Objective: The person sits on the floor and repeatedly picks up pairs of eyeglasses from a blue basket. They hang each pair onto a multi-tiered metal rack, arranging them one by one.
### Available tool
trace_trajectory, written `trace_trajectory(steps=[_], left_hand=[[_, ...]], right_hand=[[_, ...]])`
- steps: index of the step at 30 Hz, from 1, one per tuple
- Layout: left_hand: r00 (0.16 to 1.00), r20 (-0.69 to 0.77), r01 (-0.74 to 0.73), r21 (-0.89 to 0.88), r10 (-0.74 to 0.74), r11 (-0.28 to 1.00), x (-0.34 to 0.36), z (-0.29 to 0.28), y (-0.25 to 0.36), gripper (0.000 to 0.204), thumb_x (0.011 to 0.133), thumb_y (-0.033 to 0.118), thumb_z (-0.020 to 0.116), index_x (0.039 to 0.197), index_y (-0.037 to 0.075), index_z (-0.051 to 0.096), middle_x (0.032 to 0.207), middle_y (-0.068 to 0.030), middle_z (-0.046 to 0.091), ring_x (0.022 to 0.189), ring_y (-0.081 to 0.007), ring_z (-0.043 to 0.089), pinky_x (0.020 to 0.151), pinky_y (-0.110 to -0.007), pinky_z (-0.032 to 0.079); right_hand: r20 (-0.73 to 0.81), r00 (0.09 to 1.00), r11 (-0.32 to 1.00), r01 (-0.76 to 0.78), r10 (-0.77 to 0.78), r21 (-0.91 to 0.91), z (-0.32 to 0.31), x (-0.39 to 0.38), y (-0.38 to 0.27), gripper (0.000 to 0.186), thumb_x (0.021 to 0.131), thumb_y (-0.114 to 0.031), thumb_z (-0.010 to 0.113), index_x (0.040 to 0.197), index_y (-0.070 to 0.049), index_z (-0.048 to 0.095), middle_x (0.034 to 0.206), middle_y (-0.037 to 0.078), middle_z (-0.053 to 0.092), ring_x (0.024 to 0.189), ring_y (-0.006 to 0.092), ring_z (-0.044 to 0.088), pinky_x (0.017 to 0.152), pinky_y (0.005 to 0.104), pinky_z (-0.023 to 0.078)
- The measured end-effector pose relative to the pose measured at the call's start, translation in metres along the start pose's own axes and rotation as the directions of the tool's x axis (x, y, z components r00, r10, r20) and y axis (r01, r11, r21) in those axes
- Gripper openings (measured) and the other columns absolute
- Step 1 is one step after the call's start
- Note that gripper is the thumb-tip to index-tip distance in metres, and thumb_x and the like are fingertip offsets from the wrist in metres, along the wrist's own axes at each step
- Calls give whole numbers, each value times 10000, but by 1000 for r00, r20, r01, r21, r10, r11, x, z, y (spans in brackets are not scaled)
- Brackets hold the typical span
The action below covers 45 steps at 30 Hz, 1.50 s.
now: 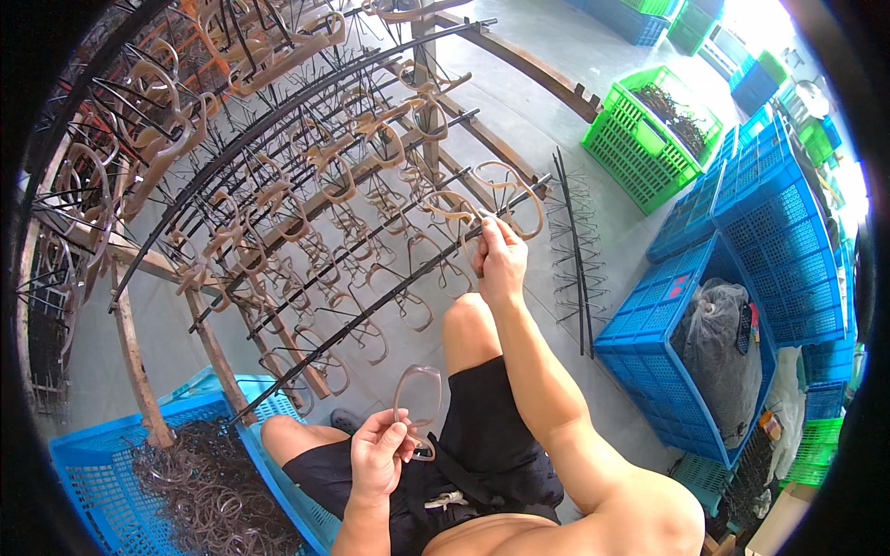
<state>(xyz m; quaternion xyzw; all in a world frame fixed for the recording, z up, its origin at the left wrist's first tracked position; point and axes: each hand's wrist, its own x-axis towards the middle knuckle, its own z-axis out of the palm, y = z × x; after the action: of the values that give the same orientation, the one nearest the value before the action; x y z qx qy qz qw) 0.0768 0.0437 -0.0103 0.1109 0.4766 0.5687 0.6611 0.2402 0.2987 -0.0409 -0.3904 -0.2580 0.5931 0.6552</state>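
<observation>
A translucent brownish eyeglass frame is pinched between the thumb and fingers of my left hand, above my lap. Ahead and to the right, my right hand is closed on another eyeglass frame at the far end of a dark rod on the rack. The right fingertips hide part of that frame's middle. More frames hang along this rod and the parallel rods behind it.
Wooden bars support the rack. At lower left, a blue crate holds a heap of frames. A spiky black rod lies on the floor to the right. Beyond stand a green crate and a blue crate containing a plastic bag.
</observation>
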Motion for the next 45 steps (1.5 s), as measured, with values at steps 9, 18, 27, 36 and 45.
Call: trace_trajectory(steps=[9,18,27,36,45], left_hand=[[999,50,-6,-204,16,979,7,-1,-4,239,813,-5,569,1051,15,589,906,-74,617,664,-124,562,579,-234,437],[980,10,-199,78,198,977,2,-11,-10,217,860,72,603,1069,11,607,821,-55,637,630,-99,552,538,-209,425],[954,258,-287,629,154,723,3,-21,33,140,821,12,627,951,-39,627,785,-18,608,665,-62,519,604,-186,422],[558,-102,-535,714,823,452,6,-85,51,332,825,88,597,1140,18,522,1107,-76,532,982,-160,513,856,-279,409],[242,-665,786,561,706,259,-61,-292,47,443,848,335,575,1160,28,504,1192,-208,453,1105,-416,434,923,-502,366]], right_hand=[[142,957,800,289,-252,-526,4,-17,12,219,888,-107,564,1081,-35,641,629,-83,459,572,7,348,484,176,278],[104,970,862,242,-218,-446,-8,6,8,213,917,-182,542,1024,-20,630,572,-70,443,458,11,353,403,188,259],[743,630,169,776,-223,-608,30,-109,-52,329,799,-178,644,1093,-55,564,968,94,551,903,327,514,786,445,413],[409,902,747,175,140,-641,20,-96,-19,247,924,-194,526,1066,7,543,647,40,553,514,122,551,467,271,442],[19,997,991,-71,73,-110,32,-59,41,234,956,-196,460,1141,-66,519,549,-5,464,375,85,406,331,225,320]])
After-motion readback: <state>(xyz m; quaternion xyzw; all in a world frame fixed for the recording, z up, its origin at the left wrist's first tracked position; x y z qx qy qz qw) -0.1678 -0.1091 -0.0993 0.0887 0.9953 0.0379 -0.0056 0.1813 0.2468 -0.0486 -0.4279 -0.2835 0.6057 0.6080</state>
